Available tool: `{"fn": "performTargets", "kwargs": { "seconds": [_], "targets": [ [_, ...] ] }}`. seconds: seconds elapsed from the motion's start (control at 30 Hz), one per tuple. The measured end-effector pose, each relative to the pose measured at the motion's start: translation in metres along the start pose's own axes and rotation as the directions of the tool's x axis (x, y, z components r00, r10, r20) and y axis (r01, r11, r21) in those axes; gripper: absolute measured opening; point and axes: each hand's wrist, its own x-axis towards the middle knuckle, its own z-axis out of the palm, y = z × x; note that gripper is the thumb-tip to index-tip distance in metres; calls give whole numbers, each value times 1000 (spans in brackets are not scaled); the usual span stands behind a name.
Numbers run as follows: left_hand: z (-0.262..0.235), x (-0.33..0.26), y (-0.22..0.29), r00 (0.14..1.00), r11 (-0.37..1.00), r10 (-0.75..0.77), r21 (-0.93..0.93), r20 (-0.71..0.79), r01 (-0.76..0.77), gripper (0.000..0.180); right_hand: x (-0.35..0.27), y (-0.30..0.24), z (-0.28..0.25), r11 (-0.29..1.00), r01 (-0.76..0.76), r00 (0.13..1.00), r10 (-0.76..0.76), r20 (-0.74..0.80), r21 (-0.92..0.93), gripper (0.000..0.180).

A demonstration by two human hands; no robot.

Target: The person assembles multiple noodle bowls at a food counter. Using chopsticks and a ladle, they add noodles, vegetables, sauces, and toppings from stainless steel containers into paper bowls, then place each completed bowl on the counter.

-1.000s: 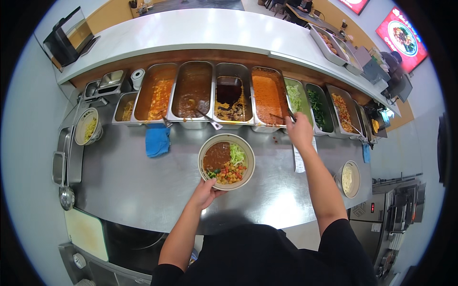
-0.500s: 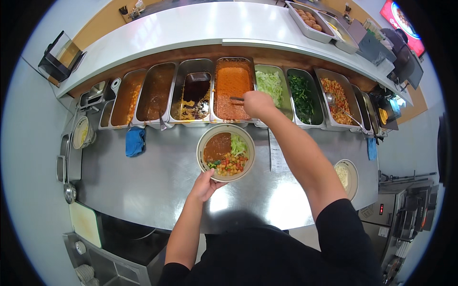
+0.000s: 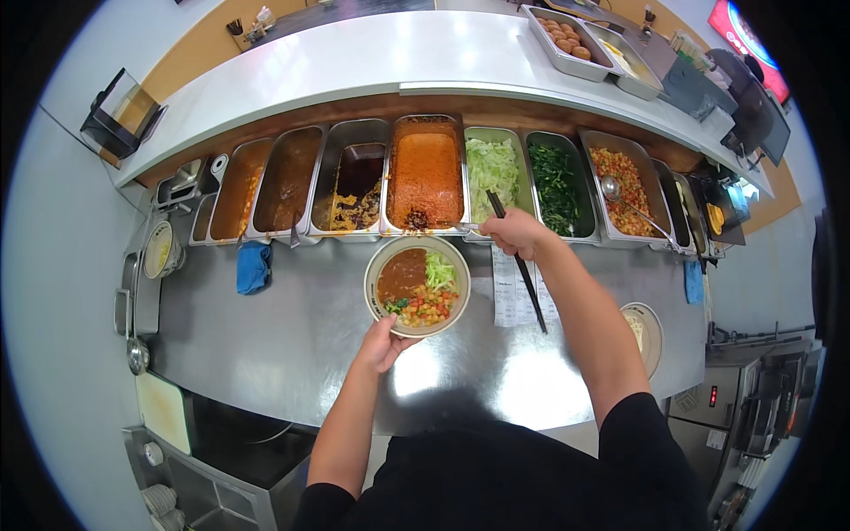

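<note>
Left hand cupping the near rim of the bowl on the steel counter, already carrying brown sauce, shredded lettuce and diced vegetables. Right hand closed round a ladle handle, scoop end at the orange sauce pan. Mid-topping, apparently; next, probably a steady lift across to the bowl.

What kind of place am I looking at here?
Most likely a restaurant serving line: a row of steel food pans set into a steel counter, with a filled bowl being assembled in front of them.
</note>
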Motion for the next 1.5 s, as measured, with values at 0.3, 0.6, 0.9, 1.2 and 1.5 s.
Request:
{"fn": "performTargets", "kwargs": {
  "seconds": [0.3, 0.6, 0.9, 1.2, 1.5],
  "targets": [
    [-12, 5, -2, 998, 1000, -12, -24, 56, 13, 47, -31, 36, 16, 921, 43, 999, -52, 11, 388, 14],
    [-21, 11, -8, 996, 999, -20, -35, 83, 23, 52, -39, 49, 28, 870, 56, 998, -44, -35, 490, 12],
    [-23, 11, -9, 993, 1000, -5, -20, 115, 8, 55, -48, 50, 39, 876, 105, 994, -73, -86, 471, 12],
    [-12, 5, -6, 995, 998, 47, 32, 91, -50, 50, -66, 53, 45, 814, 148, 989, -124, -81, 561, 15],
    [-11, 7, -7, 994, 998, 48, 30, 98, -51, 48, -134, 102, 55, 947, 321, 937, -316, -152, 12, 19]
  ]
}}
